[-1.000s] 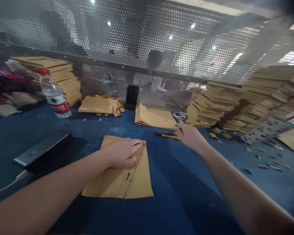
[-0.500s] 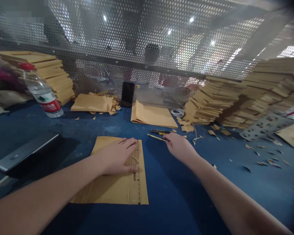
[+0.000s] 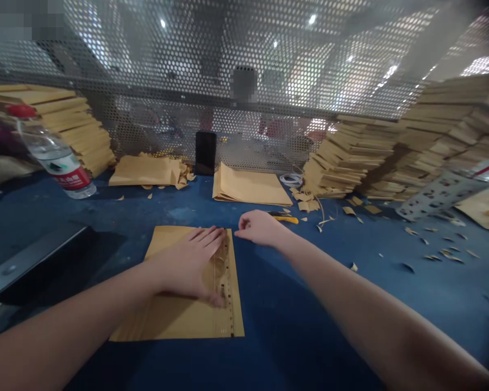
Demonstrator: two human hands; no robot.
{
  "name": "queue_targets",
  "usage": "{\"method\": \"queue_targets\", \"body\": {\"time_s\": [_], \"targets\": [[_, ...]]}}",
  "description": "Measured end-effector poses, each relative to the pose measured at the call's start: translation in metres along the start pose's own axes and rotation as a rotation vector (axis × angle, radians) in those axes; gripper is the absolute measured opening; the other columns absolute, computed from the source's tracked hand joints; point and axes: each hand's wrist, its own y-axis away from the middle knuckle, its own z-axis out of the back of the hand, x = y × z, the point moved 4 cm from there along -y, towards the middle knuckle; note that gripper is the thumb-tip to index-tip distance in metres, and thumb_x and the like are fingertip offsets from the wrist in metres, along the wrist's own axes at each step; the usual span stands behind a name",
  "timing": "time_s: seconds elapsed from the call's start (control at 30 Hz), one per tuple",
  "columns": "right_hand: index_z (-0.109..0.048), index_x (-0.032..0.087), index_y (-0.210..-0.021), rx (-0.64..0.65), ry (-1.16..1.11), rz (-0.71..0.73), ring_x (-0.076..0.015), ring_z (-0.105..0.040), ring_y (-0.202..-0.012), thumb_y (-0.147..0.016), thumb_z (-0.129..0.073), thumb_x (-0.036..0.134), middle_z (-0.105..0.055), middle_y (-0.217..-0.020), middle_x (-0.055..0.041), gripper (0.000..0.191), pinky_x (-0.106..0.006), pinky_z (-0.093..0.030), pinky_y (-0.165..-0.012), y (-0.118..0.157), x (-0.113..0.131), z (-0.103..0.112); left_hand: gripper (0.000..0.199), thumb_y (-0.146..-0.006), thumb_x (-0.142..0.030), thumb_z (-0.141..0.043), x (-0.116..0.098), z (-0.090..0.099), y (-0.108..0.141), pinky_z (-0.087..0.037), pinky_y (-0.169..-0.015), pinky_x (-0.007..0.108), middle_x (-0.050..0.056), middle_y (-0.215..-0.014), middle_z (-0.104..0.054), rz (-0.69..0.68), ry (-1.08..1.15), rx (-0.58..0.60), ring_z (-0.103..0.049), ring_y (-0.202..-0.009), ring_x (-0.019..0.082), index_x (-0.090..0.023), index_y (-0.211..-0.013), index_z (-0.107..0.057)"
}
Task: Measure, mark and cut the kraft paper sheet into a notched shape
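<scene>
My L hand lies spread over clear ruler, atop brown paper on bench; R hand curled nr. corner, grip: can't tell; paper prob. light, bendy, ruler stiff, slick; hold edges.

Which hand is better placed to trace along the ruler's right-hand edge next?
Probably the right hand: it's off the brown sheet, near its far right corner, on that edge's side. The left hand is spread over the sheet and ruler.
</scene>
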Motion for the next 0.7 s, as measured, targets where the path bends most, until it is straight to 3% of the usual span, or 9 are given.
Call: {"method": "queue_targets", "body": {"time_s": [0.13, 0.33, 0.7], "targets": [[-0.060, 0.017, -0.121, 0.082, -0.088, -0.068, -0.0203, -0.065, -0.098, -0.097, -0.060, 0.037, -0.064, -0.119, -0.0083, 0.031, -0.040, -0.057, -0.083, -0.019, 0.001, -0.002, 0.132, -0.064, -0.096, -0.048, -0.002, 0.000, 0.000, -0.010, -0.124, 0.052, 0.011, -0.166, 0.000, -0.011, -0.008, 0.002, -0.006, -0.153, 0.036, -0.018, -0.158, 0.001], [-0.059, 0.016, -0.123, 0.148, -0.170, -0.098, -0.0197, -0.066, -0.095, -0.096, -0.060, 0.037, -0.064, -0.117, -0.0083, 0.034, -0.039, -0.058, -0.080, -0.023, -0.005, -0.008, 0.127, -0.068, -0.094, -0.046, -0.002, -0.003, 0.000, -0.005, -0.125, 0.052, 0.007, -0.165, 0.005, -0.025, -0.016, 0.011, -0.002, -0.154, 0.035, -0.020, -0.158, 0.004], [-0.060, 0.016, -0.120, 0.156, -0.222, -0.085, -0.0184, -0.066, -0.092, -0.096, -0.061, 0.036, -0.065, -0.113, -0.0075, 0.031, -0.037, -0.058, -0.078, -0.027, -0.010, -0.006, 0.128, -0.067, -0.096, -0.045, -0.002, -0.005, 0.000, -0.007, -0.125, 0.052, 0.009, -0.166, 0.003, -0.025, -0.038, 0.001, -0.004, -0.153, 0.036, -0.019, -0.158, 0.003]]}}
